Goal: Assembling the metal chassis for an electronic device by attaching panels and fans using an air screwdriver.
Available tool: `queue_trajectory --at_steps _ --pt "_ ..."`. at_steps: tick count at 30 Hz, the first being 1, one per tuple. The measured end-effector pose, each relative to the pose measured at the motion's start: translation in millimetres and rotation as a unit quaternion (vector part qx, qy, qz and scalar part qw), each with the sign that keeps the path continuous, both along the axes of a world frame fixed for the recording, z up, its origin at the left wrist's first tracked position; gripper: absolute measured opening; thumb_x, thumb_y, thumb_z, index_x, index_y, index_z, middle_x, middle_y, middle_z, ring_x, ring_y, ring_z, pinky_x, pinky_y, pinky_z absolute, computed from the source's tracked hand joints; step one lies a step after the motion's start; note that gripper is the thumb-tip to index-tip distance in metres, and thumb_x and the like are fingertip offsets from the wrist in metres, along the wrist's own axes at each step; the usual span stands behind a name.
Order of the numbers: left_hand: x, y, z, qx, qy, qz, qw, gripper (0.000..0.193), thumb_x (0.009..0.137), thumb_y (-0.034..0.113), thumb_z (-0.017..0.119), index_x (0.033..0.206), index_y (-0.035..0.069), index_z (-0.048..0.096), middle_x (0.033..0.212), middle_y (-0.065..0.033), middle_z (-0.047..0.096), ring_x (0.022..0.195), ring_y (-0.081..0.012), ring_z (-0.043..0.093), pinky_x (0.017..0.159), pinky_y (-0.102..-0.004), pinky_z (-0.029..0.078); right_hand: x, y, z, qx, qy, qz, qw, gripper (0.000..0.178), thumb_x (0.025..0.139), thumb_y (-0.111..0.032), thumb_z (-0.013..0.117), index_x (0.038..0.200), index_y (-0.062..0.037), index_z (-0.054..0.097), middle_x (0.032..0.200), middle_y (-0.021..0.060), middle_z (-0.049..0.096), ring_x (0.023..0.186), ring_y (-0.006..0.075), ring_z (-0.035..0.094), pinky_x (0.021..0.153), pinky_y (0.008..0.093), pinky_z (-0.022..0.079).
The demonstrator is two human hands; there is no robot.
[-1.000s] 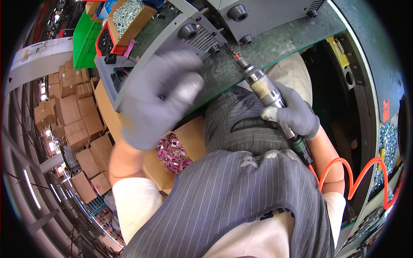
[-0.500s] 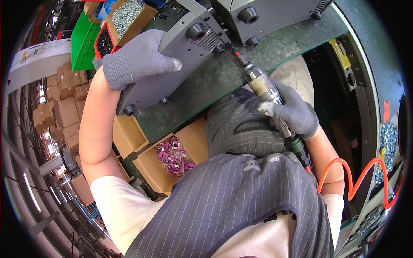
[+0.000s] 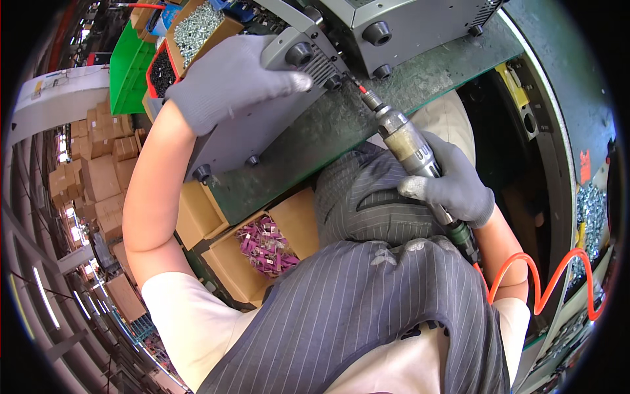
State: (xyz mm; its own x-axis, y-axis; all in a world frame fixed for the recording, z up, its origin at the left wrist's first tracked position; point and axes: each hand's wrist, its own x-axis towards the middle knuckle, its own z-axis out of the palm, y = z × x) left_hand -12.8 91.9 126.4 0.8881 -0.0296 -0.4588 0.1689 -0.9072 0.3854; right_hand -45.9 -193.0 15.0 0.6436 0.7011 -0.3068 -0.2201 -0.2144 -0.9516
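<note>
My left hand (image 3: 226, 82), in a grey glove, grips the edge of a grey metal case (image 3: 252, 134) that stands tilted on the bench. Its thumb stretches over the panel near the vent slots, and its other fingers are mostly hidden. Black round feet (image 3: 298, 54) stick out from the panel. My right hand (image 3: 456, 180), gloved too, is wrapped around an air screwdriver (image 3: 408, 144) with a metal body. The driver's bit points up and left, close beside a foot at the panel's corner. Whether the tip touches anything, I cannot tell.
A second grey case (image 3: 420, 33) stands at the far side of the green bench top (image 3: 289, 157). Boxes of silver screws (image 3: 197, 29) and black screws (image 3: 161, 72) are at far left. Purple parts fill a cardboard box (image 3: 220, 262) below. A coiled orange hose (image 3: 541, 289) hangs at right.
My left hand has slid right along the case, its thumb now nearer the vent slots. The right hand and screwdriver have shifted slightly down and right.
</note>
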Motion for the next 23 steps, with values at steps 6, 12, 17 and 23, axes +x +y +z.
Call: queue_trajectory --at_steps 6,12,17,23 --pt "9.1 2.5 -7.8 0.002 -0.009 -0.039 0.999 0.043 0.073 0.036 0.067 0.096 -0.001 0.063 0.076 -0.0119 0.063 0.071 -0.0188 0.060 0.069 -0.0310 0.046 2.9 6.8 8.5 0.038 0.010 -0.022 0.999 0.066 0.068 -0.024 0.078 0.122 0.0014 0.049 0.091 0.0053 0.059 0.082 0.0139 0.054 0.077 0.0289 0.045" --pt "6.8 2.9 -9.5 -0.034 -0.019 -0.021 0.999 0.044 0.073 0.035 0.067 0.096 -0.002 0.063 0.079 -0.0146 0.064 0.073 -0.0205 0.061 0.070 -0.0319 0.047 3.3 8.3 8.3 0.034 0.012 -0.021 0.999 0.065 0.068 -0.025 0.077 0.121 0.0017 0.049 0.091 0.0065 0.059 0.082 0.0141 0.054 0.077 0.0285 0.045" --pt "8.3 2.1 -10.7 -0.039 -0.005 -0.020 0.999 0.037 0.075 0.031 0.068 0.092 0.000 0.062 0.074 -0.0031 0.060 0.068 -0.0109 0.054 0.066 -0.0269 0.045 1.0 9.3 6.6 0.026 -0.007 -0.022 0.999 0.064 0.069 -0.027 0.076 0.119 0.0023 0.049 0.090 0.0065 0.059 0.081 0.0143 0.054 0.076 0.0285 0.045" --pt "10.6 8.5 -12.2 -0.033 0.005 -0.047 0.998 0.035 0.075 0.029 0.067 0.093 0.001 0.062 0.076 -0.0041 0.060 0.071 -0.0108 0.054 0.069 -0.0257 0.044 3.3 10.9 9.6 0.061 0.110 -0.012 0.992 0.059 0.072 -0.025 0.073 0.120 0.0016 0.050 0.091 0.0060 0.058 0.081 0.0128 0.053 0.076 0.0264 0.044"
